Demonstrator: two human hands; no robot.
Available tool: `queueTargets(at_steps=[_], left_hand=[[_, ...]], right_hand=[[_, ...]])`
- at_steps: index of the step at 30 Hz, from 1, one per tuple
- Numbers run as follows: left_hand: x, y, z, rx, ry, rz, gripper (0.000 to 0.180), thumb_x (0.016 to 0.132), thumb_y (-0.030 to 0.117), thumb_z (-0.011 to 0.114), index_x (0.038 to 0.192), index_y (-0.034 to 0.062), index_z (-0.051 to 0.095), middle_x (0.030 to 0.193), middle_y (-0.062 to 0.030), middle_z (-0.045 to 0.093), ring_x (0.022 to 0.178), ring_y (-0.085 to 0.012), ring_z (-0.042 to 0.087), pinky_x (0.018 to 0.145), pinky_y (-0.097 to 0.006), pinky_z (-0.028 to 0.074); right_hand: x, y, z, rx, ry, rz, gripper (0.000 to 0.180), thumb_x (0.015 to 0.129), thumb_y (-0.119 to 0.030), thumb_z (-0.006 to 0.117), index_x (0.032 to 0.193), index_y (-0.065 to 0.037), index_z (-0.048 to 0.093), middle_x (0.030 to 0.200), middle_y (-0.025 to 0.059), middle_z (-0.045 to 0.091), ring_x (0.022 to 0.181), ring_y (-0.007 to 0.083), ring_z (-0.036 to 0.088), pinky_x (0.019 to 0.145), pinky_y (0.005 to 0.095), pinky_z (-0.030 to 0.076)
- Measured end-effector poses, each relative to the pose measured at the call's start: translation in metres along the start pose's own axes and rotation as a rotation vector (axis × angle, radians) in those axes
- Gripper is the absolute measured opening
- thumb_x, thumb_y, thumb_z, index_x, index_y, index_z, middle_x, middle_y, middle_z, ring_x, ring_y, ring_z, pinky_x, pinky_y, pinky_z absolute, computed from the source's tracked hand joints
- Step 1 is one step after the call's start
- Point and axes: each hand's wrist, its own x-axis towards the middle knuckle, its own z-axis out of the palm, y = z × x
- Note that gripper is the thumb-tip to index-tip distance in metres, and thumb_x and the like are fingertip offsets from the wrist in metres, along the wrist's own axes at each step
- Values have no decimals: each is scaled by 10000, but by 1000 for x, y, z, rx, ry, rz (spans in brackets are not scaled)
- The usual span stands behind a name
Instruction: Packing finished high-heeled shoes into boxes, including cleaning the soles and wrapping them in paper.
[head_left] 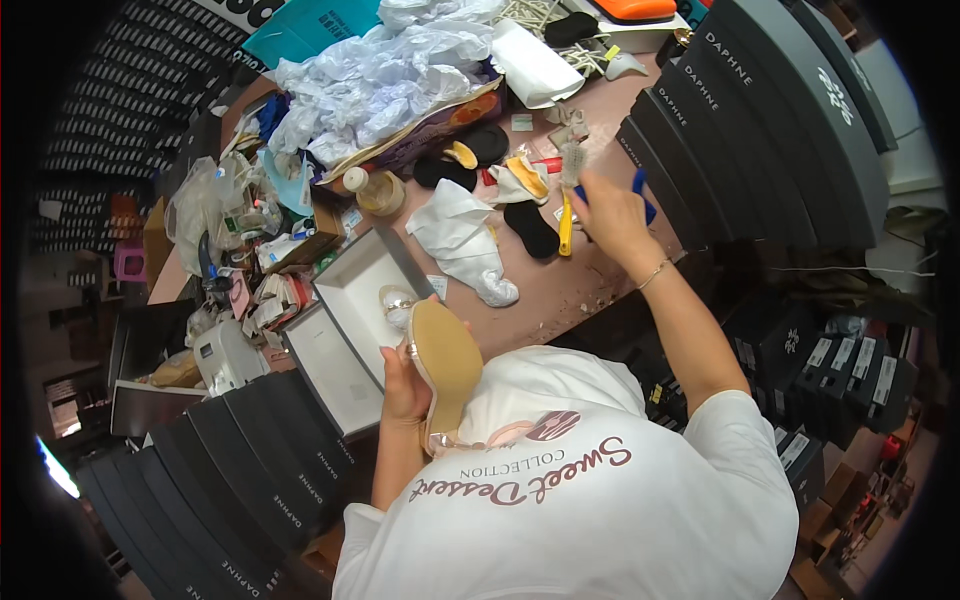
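Observation:
My left hand (404, 386) holds a heeled sandal (445, 362) with its tan sole turned up, just in front of my white shirt. The sandal's toe lies over the edge of an open white-lined shoe box (352, 290). My right hand (610, 216) reaches out over the pinkish worktable (560, 295) and is closed around a blue-handled tool (644, 198), whose blue ends show on both sides of the fingers. A yellow-handled brush (567, 198) lies on the table right beside that hand.
Crumpled white tissue (463, 243), black insoles (531, 230) and a glue bottle (377, 190) lie mid-table. A heap of white wrapping (380, 80) fills the far side. Stacks of dark grey shoe boxes stand at the right (770, 120) and lower left (240, 470).

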Motion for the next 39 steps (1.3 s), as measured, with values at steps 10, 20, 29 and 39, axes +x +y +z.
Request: queueTargets(at_steps=[10,20,29,39], left_hand=[[-18,-4,1,-143,93,95,950,662,368,769,1419,33,302,1331,-234,468,1152,-345,548,977,-479,449],[-22,5,-40,-295,-225,77,1008,625,362,733,1465,102,241,1336,-258,461,1076,-435,577,955,-516,451],[1,93,-50,462,-274,-184,766,765,206,607,1446,51,293,1240,-95,521,1106,-151,525,929,-257,424],[-15,97,-34,678,115,215,328,951,292,516,1160,41,493,1019,-18,573,814,-85,552,729,-230,442]], right_hand=[[-61,-63,112,314,-619,-470,391,723,-165,725,1063,-95,545,958,130,567,914,319,596,723,436,470],[-94,-72,100,881,-722,77,697,765,-95,689,1378,-70,357,1043,126,572,914,240,590,778,327,485],[-27,-186,1,2090,-568,454,649,839,-100,625,1399,-36,302,1230,130,519,1106,218,548,957,340,424],[-32,-253,-5,1553,-130,107,682,801,45,642,1384,-56,305,1221,108,493,1097,182,531,934,316,447]])
